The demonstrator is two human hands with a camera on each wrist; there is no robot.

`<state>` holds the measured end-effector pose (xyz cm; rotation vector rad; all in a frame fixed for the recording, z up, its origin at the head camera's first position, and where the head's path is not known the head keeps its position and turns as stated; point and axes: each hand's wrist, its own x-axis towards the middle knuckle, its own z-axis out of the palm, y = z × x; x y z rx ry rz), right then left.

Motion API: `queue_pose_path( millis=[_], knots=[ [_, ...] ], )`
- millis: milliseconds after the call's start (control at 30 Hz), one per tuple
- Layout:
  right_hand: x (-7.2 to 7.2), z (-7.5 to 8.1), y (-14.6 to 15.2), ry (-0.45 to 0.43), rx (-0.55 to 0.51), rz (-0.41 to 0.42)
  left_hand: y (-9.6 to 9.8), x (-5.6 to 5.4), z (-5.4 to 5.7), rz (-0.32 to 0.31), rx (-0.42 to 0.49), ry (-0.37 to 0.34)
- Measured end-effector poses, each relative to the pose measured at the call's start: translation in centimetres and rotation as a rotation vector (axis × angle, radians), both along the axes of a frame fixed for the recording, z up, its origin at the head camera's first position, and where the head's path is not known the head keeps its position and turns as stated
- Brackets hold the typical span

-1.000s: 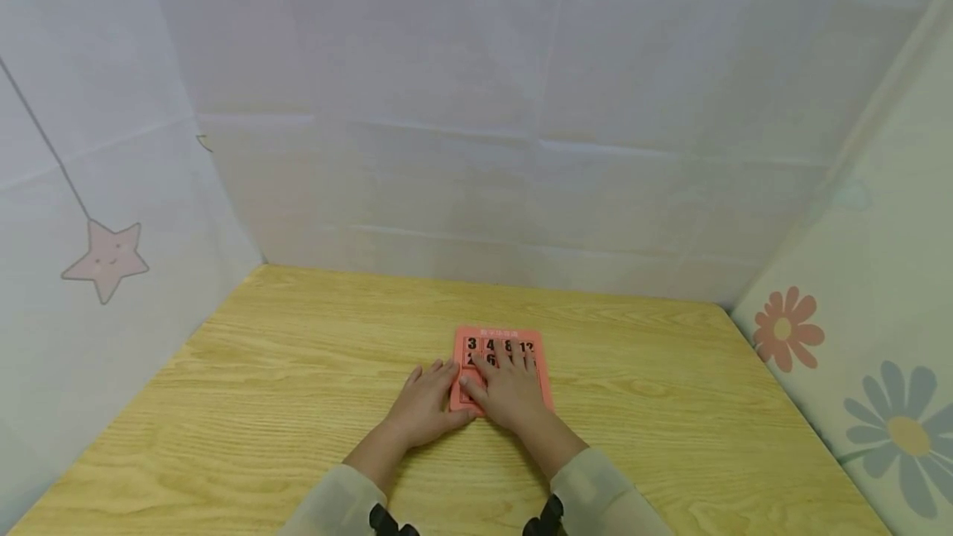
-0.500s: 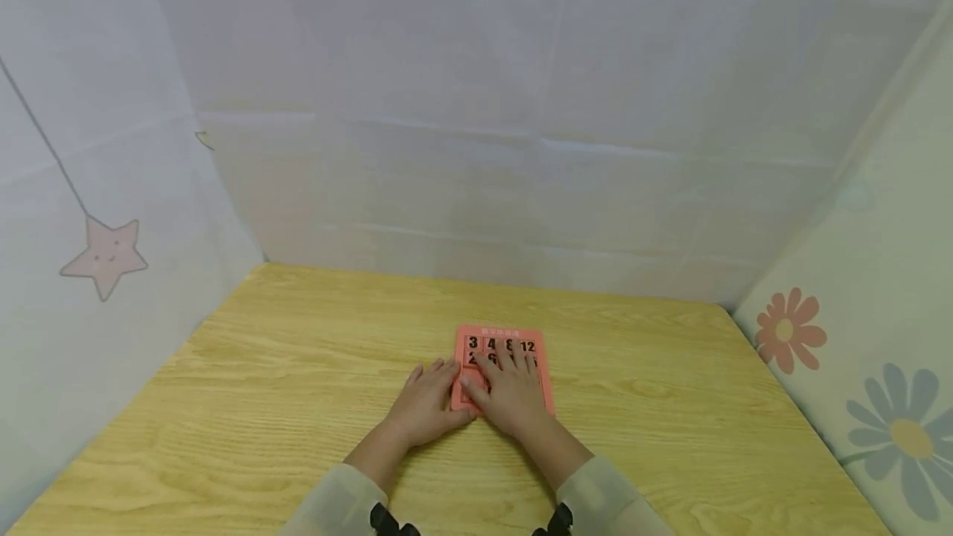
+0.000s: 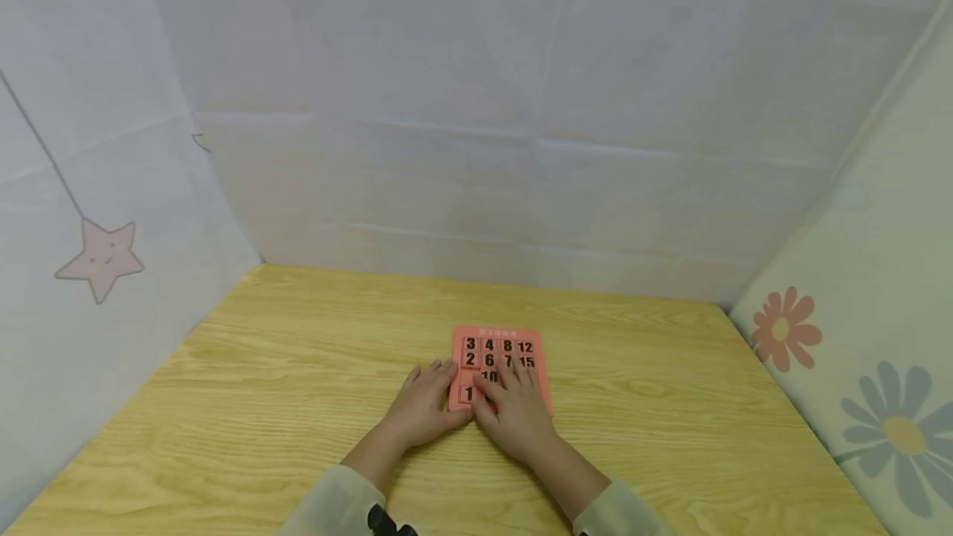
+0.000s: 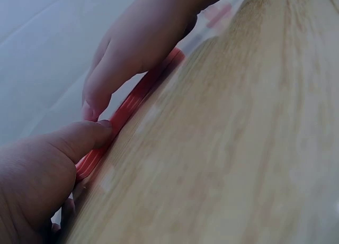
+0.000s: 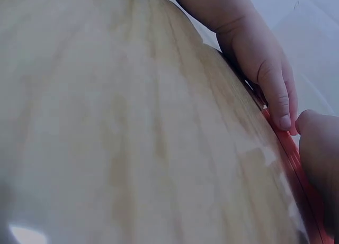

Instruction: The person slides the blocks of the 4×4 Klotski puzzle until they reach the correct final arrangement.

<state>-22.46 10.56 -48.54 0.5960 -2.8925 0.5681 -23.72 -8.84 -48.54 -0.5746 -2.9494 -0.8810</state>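
A pink number slide puzzle (image 3: pixel 497 332) lies flat on the wooden table, its black-numbered tiles facing up. At the left of the third row, below tile 2 (image 3: pixel 470 360), a slot shows no tile. My left hand (image 3: pixel 421 410) holds the puzzle's near left corner, fingers along the left side and thumb at the near edge; the left wrist view shows that thumb (image 4: pixel 90 135) against the red side. Over the lower right tiles lies my right hand (image 3: pixel 517 416), its fingers spread and touching the tile face. It hides several of the lower tiles.
The wooden table (image 3: pixel 670 404) extends around the puzzle on all sides. A pale cloth wall (image 3: pixel 476 189) stands behind it, with printed side panels at left and right.
My right hand has drawn back toward the near edge and slightly right, uncovering tiles such as 6, 10, 15 and 1. The left hand and the puzzle stay in place.
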Motion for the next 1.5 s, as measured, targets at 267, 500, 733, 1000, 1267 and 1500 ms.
queue_pose_path(
  millis=[267, 500, 733, 1000, 1267, 1500],
  knots=[
    [1.2, 0.2, 0.4, 0.032, 0.013, 0.046, 0.0, -0.1, -0.1, -0.001, -0.014, -0.007],
    [1.7, 0.3, 0.3, 0.06, 0.02, 0.068, 0.0, -0.1, -0.2, 0.002, -0.009, 0.006],
    [1.7, 0.4, 0.2, 0.053, 0.027, 0.07, 0.0, -0.1, -0.1, 0.002, -0.007, 0.003],
    [1.4, 0.4, 0.2, 0.022, 0.041, 0.063, 0.0, -0.1, 0.0, 0.005, -0.004, -0.007],
    [1.1, 0.5, 0.2, -0.009, 0.062, 0.054, -0.1, -0.2, -0.1, -0.002, 0.003, -0.01],
    [0.6, 0.5, 0.2, -0.021, 0.085, 0.043, -0.1, -0.2, 0.0, -0.003, -0.006, -0.006]
  ],
)
